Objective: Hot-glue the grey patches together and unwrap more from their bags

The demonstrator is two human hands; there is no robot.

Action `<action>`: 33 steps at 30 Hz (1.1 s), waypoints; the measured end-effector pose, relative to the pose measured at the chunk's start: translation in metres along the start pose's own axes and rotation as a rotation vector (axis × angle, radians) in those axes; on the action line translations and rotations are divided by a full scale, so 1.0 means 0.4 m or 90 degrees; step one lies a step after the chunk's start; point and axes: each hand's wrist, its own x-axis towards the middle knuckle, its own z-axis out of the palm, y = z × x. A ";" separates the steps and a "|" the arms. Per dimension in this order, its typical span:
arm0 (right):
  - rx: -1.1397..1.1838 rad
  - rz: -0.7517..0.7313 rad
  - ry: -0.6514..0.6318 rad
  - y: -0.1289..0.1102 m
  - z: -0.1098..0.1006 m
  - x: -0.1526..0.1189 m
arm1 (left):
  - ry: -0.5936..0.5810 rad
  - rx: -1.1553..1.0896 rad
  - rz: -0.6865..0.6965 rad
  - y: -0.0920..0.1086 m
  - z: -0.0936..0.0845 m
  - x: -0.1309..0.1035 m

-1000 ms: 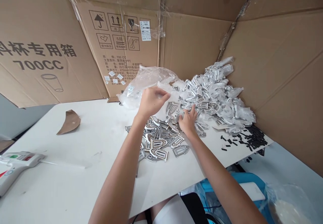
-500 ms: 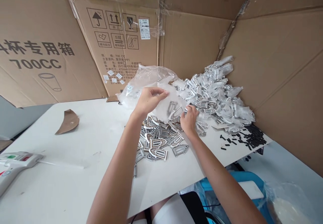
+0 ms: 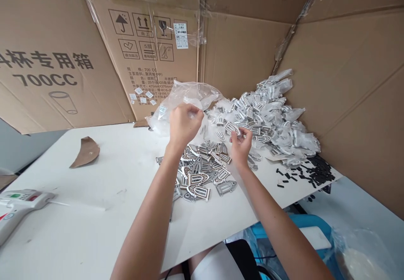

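Observation:
My left hand (image 3: 186, 122) is raised over the back of the loose pile, its fingers pinched on a thin clear plastic bag (image 3: 204, 129). In my right hand (image 3: 241, 145), thumb and fingertips grip a small arched metal piece (image 3: 232, 128), white with a dark pattern. Below and between the hands lies a pile of loose arched metal pieces (image 3: 197, 179), some grey and some white and brown. A large clear plastic bag (image 3: 164, 122) stands behind my left hand. To the right rises a heap of bagged pieces (image 3: 268, 112).
Cardboard walls (image 3: 240, 53) close off the back and right. Small black parts (image 3: 318, 170) lie at the table's right corner. A brown scrap (image 3: 84, 152) and a white handheld tool (image 3: 22, 206) are on the left of the white table (image 3: 126, 229). A blue bin (image 3: 307, 221) is below right.
My left hand has moved slightly left and up, and the thin bag has narrowed. My right hand has lifted and turned, bringing the metal piece into clear view.

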 end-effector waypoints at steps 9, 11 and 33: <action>0.604 0.432 -0.198 -0.050 0.003 -0.012 | 0.044 -0.065 -0.095 0.003 0.016 -0.005; 0.636 0.464 -0.233 -0.064 0.005 -0.024 | 0.032 -0.025 -0.059 0.002 0.018 -0.005; 0.517 0.330 -0.306 -0.110 0.018 -0.060 | -0.281 -0.084 0.129 -0.004 0.031 -0.015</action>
